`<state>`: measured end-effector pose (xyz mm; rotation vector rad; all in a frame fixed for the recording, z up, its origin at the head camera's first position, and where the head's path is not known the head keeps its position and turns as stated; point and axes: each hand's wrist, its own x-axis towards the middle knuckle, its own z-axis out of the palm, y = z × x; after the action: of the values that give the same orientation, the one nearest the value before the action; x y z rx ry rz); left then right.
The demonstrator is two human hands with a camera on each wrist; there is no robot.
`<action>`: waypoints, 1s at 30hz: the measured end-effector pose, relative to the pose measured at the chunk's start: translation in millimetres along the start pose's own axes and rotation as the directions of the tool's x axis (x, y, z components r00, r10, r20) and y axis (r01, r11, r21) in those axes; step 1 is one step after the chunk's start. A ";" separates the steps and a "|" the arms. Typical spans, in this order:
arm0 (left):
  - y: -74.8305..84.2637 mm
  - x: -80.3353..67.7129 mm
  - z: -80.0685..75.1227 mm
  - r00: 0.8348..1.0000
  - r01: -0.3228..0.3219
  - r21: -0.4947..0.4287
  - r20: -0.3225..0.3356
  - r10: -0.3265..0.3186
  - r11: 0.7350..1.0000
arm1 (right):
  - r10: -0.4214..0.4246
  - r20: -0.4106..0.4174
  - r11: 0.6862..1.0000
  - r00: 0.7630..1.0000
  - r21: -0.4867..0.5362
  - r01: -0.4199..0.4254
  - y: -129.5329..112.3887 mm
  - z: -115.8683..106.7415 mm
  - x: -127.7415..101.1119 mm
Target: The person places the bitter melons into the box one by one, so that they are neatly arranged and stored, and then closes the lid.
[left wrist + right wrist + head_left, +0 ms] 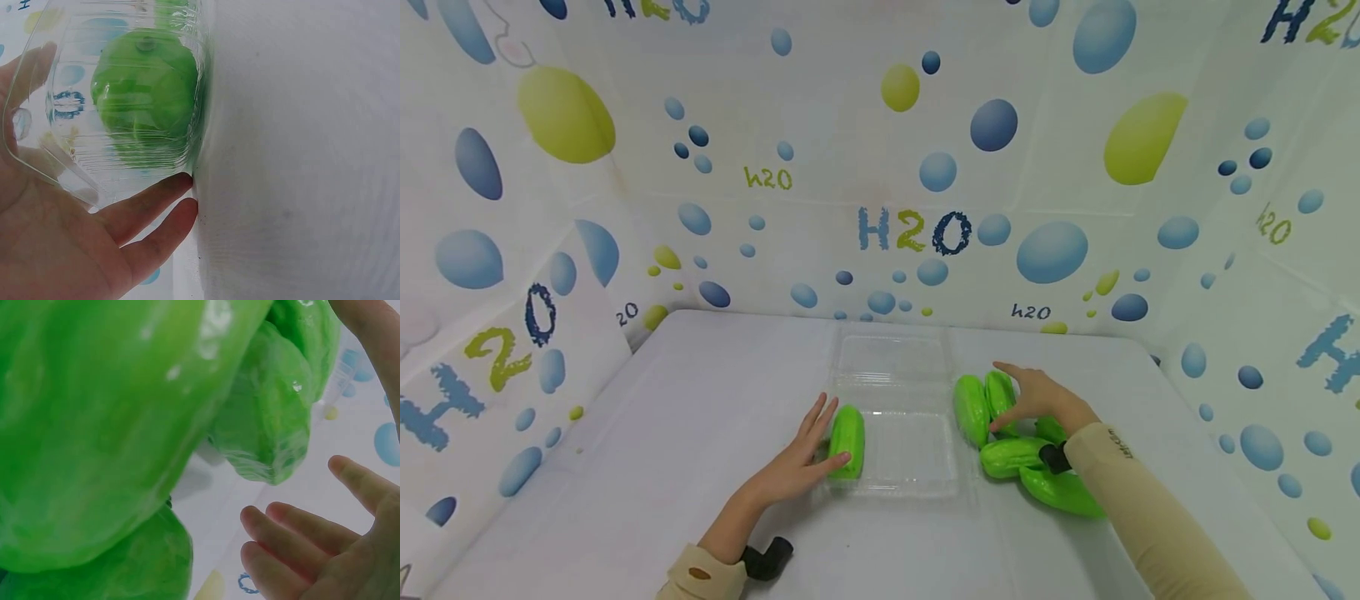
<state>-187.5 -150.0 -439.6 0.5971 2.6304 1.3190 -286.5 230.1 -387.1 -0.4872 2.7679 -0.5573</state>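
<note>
The left hand point(796, 467) lay flat with its fingers straight, resting against the left outer wall of a clear plastic clamshell container point(901, 454); the thumb touched the near end of the green cucumber point(847, 440) that lay inside the container's near tray, along its left side. In the left wrist view the same cucumber point(145, 94) showed through the ribbed clear wall point(69, 162), with the fingers point(147, 203) stretched along the wall's base on the bench. That hand gripped nothing.

The right hand point(1037, 398) was spread open, fingers relaxed, hovering over or lightly touching a pile of green cucumbers point(1000, 429) just to the right of the container; whether it pressed on them could not be told. In the right wrist view the fingers point(294, 534) were extended and apart from the nearest cucumber point(269, 419), holding nothing.

The container's lid half point(891, 358) lay open toward the far side. Everything sat on a white bench point(685, 400), enclosed by walls printed with blue and yellow-green bubbles and "H2O" lettering point(913, 231).
</note>
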 end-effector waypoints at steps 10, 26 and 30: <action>-0.2 0.8 0.8 1.000 -0.006 0.002 0.001 0.006 1.000 | 0.010 0.034 0.999 0.999 -0.032 -0.009 1.1 1.3 1.9; 0.0 0.8 0.2 1.000 -0.005 -0.006 -0.001 0.005 1.000 | 0.064 0.067 0.998 0.996 -0.026 -0.062 2.8 2.6 4.9; -0.4 0.2 0.1 1.000 -0.009 -0.012 0.000 0.009 1.000 | 0.058 0.069 0.998 0.996 -0.013 -0.058 1.9 2.9 3.9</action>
<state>-187.7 -150.1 -439.9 0.6082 2.6209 1.3361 -289.6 229.3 -391.2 -0.4192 2.7110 -0.5020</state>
